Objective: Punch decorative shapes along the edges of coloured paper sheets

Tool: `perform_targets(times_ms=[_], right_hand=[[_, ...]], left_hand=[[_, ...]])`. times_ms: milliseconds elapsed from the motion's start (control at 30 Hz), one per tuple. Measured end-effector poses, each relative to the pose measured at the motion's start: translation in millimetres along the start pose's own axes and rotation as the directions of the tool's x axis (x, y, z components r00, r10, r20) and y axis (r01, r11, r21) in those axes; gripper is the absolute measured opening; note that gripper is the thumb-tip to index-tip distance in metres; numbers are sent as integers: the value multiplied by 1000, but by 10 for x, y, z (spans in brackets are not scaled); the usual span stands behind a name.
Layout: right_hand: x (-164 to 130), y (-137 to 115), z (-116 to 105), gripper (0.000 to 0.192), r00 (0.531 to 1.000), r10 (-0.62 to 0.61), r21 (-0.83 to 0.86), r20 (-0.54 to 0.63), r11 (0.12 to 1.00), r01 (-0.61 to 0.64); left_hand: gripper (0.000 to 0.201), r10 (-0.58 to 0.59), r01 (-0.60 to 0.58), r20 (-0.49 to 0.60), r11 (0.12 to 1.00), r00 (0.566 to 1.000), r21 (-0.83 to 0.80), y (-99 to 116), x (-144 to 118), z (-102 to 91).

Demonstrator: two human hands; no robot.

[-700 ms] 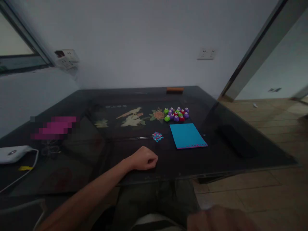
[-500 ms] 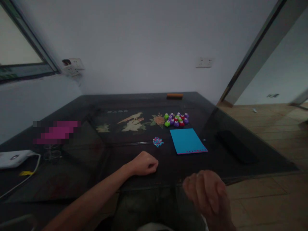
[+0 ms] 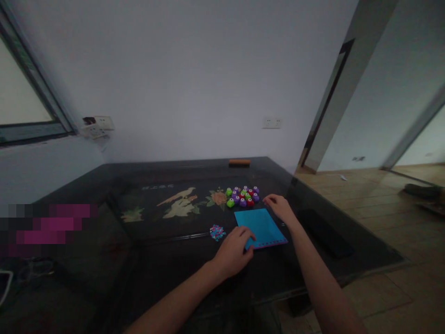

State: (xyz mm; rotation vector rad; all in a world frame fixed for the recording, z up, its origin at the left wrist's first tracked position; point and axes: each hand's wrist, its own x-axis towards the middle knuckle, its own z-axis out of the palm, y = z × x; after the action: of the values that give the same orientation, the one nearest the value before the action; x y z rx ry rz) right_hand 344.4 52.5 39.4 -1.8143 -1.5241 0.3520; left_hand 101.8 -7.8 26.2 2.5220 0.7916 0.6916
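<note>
My left hand (image 3: pixel 236 249) rests at the near left corner of a blue sheet or pad (image 3: pixel 262 224). Its fingers curve over that corner, and a gap shows between thumb and forefinger. Just past the sheet's far right side, my right hand (image 3: pixel 278 208) reaches out with loosely bent, parted fingers. Its fingertips are close to a cluster of small green, purple and red one-eyed toys (image 3: pixel 242 196); no toy shows in it. Left of the sheet lies a little heap of pink, blue and white bits (image 3: pixel 217 232).
A dark oblong object (image 3: pixel 326 233) lies on the right of the black table (image 3: pixel 167 266). An orange-brown stick-like piece (image 3: pixel 239 162) is at the back edge. At left is a blurred pink patch (image 3: pixel 52 229). A painted bird and flowers (image 3: pixel 179 204) decorate the tabletop.
Both hands have come forward from the table's near side and loosened from fists. The left has moved to the sheet's corner, the right to beside the toys. The view has tilted up.
</note>
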Motion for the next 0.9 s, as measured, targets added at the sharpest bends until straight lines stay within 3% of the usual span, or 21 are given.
perform_targets(times_ms=[100, 233, 433, 667, 900], right_hand=[[163, 184, 171, 23, 999, 20, -167, 33, 986, -14], [151, 345, 346, 26, 990, -119, -295, 70, 946, 134], [196, 405, 437, 27, 965, -222, -395, 137, 881, 259], [187, 419, 495, 27, 953, -269, -411, 138, 860, 302], [176, 389, 414, 38, 954, -233, -253, 187, 927, 276]], left_hand=[[42, -11, 9, 33, 998, 999, 57, 24, 112, 268], [61, 7, -27, 147, 991, 989, 133, -70, 47, 444], [62, 5, -63, 253, 973, 968, 222, -96, 3, 429], [65, -13, -54, 267, 969, 964, 241, -57, 16, 406], [66, -10, -51, 261, 973, 965, 227, -84, 16, 434]])
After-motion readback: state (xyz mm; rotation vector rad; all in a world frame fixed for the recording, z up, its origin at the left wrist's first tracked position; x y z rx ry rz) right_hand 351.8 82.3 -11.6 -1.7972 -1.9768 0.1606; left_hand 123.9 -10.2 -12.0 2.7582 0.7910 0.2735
